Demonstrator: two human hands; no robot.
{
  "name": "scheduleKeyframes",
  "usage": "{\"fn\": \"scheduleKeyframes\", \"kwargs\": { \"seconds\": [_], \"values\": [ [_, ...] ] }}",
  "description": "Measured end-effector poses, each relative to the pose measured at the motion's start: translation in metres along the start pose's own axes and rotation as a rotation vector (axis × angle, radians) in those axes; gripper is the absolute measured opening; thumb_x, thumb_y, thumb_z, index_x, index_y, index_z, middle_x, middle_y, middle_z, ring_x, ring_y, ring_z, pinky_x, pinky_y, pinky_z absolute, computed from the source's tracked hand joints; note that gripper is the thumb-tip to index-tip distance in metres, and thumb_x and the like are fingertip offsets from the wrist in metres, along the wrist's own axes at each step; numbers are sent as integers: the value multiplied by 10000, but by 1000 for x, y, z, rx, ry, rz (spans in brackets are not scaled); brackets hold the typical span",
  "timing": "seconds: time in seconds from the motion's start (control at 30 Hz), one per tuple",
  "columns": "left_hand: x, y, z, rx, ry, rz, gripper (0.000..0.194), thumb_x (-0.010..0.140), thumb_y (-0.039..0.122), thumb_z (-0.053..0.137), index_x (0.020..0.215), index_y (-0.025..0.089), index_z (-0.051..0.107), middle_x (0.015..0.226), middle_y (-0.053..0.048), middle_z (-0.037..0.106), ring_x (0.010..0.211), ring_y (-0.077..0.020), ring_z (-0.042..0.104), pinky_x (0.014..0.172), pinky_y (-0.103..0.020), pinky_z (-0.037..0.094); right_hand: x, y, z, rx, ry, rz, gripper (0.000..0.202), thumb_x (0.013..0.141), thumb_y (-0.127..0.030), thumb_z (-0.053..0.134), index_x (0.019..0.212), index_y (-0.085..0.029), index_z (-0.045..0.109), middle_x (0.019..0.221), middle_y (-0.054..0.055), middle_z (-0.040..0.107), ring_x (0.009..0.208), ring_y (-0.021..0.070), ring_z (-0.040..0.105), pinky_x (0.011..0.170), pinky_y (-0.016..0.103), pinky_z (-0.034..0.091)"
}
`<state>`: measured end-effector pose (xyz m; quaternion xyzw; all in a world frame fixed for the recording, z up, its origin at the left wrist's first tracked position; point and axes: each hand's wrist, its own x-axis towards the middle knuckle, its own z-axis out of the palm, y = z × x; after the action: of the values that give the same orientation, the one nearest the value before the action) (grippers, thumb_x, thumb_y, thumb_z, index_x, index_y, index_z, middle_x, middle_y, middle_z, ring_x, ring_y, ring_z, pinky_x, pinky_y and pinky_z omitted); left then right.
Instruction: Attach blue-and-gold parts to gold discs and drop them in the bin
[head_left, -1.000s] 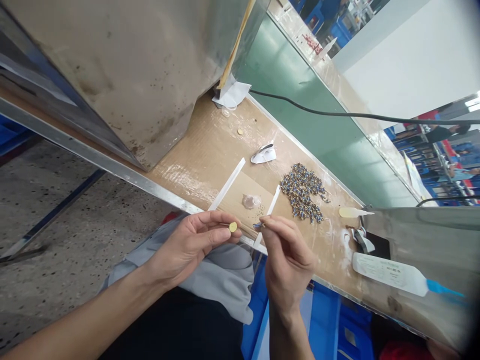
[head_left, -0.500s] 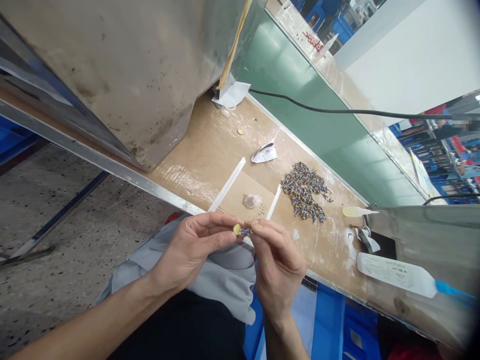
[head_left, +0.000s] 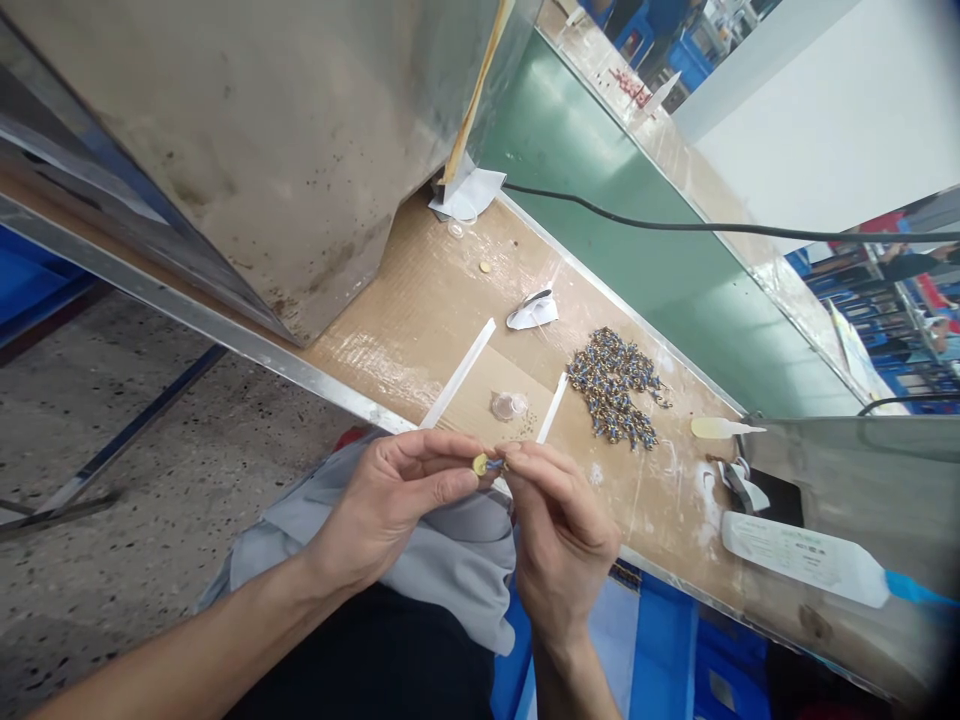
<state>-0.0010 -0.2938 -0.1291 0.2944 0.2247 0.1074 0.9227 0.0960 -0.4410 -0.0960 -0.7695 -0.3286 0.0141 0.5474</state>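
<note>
My left hand pinches a small round yellow piece between thumb and fingers, just in front of the bench edge. A tiny blue part joins the yellow piece and reaches to the fingertips of my right hand. Those right fingers are closed at its far end; whether they hold the blue part itself or something finer is too small to tell. Beyond the hands, a small clear plastic dish rests on cardboard between two white strips, with tiny bits beside it. Right of that lies a heap of small blue and gold pieces.
A large metal box stands on the bench at left. Crumpled white paper and a yellow disc lie farther back. At right are a small applicator bottle, a large white bottle and a black cable.
The whole view has shifted slightly, so the bench appears a little lower and to the right. Both hands keep nearly the same pinch on the small piece.
</note>
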Motion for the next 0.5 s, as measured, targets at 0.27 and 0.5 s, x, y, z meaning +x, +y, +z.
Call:
{"fn": "scheduleKeyframes", "kwargs": {
  "seconds": [0.27,0.5],
  "values": [
    [-2,1,1,-3,-11,23,188,884,227,1006,1056,239,932,1141,-56,917,1071,-200,875,1005,-238,683,2,-2,0,-60,7,-85,248,1038,-93,805,1163,-295,875,1159,45,863,1062,232,851,944,376,736],
    [-8,4,4,103,20,83,188,897,240,1002,1070,283,944,1168,-28,917,1104,-227,882,1019,-259,704,-2,-2,0,-181,37,-271,378,1027,-40,791,1275,-316,857,1223,42,860,1049,242,856,975,421,743]
  ]
}}
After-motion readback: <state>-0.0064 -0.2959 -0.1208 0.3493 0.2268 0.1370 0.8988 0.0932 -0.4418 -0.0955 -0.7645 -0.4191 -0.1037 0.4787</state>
